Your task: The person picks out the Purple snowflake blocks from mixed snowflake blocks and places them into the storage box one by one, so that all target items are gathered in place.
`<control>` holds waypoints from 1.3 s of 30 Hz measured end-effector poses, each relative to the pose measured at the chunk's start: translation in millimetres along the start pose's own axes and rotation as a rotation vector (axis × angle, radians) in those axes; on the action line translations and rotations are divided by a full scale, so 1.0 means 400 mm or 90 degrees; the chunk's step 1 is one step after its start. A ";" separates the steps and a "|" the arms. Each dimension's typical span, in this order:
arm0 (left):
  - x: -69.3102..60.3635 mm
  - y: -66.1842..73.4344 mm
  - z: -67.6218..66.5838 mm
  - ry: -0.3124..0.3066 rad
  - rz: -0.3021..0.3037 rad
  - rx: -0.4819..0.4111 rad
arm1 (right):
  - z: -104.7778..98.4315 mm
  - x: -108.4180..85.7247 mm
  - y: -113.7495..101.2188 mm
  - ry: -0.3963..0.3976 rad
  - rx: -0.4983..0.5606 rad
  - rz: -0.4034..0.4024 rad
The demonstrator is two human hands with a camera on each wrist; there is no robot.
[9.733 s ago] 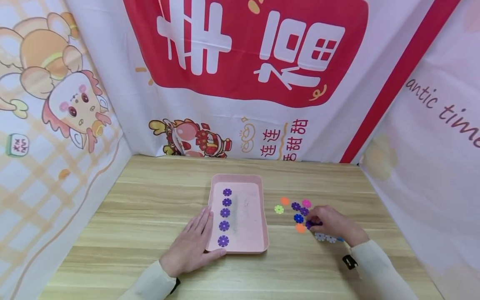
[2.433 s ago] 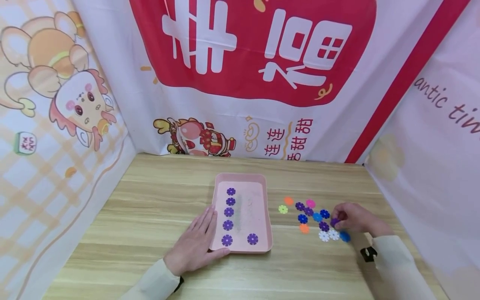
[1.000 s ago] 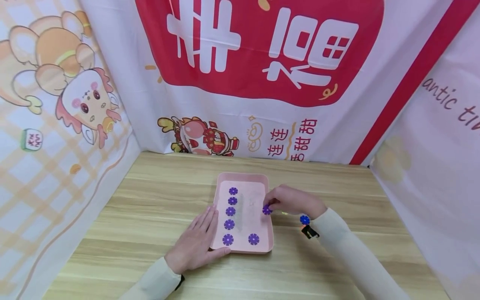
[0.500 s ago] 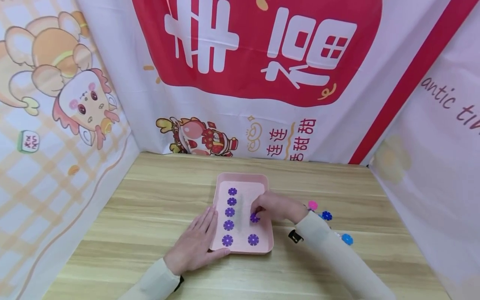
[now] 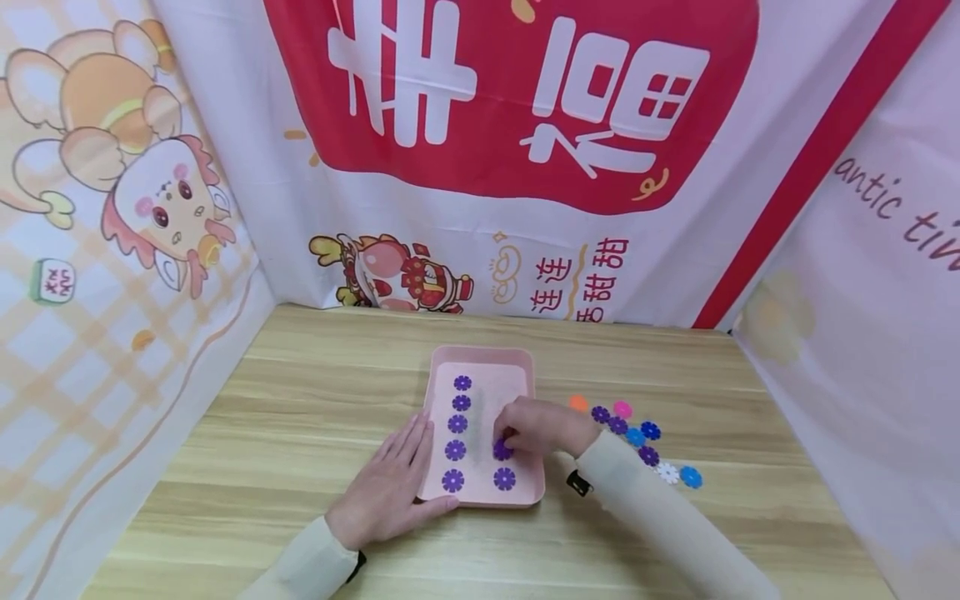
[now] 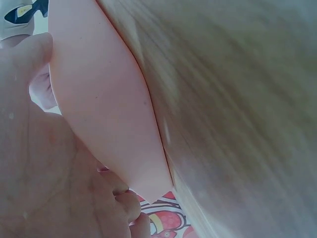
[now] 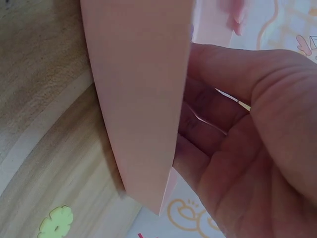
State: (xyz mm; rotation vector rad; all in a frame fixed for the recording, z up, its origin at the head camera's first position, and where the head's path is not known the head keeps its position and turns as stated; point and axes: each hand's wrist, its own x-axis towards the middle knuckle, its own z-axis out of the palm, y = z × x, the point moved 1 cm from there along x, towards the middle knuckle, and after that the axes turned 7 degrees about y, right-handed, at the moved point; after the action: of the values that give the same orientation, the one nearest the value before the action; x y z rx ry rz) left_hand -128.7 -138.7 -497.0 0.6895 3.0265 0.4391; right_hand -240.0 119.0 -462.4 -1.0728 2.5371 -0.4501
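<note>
A pink tray (image 5: pixel 482 355) lies on the wooden table. Along its left side runs a column of several purple snowflake discs (image 5: pixel 457 424); one more purple disc (image 5: pixel 504 479) lies at its lower right. My right hand (image 5: pixel 546 425) reaches over the tray's right wall and pinches a purple snowflake disc (image 5: pixel 502 451) just above that one. In the right wrist view, the tray wall hides this hand's fingertips and the disc. My left hand (image 5: pixel 386 487) lies with straight fingers along the tray's left wall, its thumb at the front corner; the left wrist view shows it touching the wall (image 6: pixel 99 94).
Right of the tray lie loose snowflake discs: orange (image 5: pixel 577 403), pink (image 5: pixel 622 409), dark purple (image 5: pixel 648 455), white (image 5: pixel 667 473) and blue (image 5: pixel 691 477). A yellow-green disc (image 7: pixel 56 223) shows in the right wrist view. Printed cloth (image 5: pixel 480 250) hangs behind the table.
My right hand has carried a purple disc from the loose discs leftward into the tray, then drawn it toward the front. Earlier, the lower-right disc was added. My left hand has stayed at the tray.
</note>
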 end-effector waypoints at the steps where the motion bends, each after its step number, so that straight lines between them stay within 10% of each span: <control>1: 0.000 0.000 0.000 0.000 0.000 0.000 | 0.001 0.000 0.000 0.001 -0.001 -0.003; 20: 0.000 -0.002 0.001 0.001 0.004 -0.005 | -0.003 -0.017 -0.008 0.063 -0.041 -0.035; 39: 0.008 -0.002 -0.003 -0.002 0.007 -0.003 | -0.147 -0.300 0.131 0.149 -0.068 0.088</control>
State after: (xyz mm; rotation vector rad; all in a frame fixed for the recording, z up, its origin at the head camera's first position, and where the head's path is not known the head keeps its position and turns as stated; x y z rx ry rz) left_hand -131.9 -138.2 -495.8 0.7073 3.0190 0.4461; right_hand -219.8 250.5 -408.9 -0.9189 2.8487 -0.4287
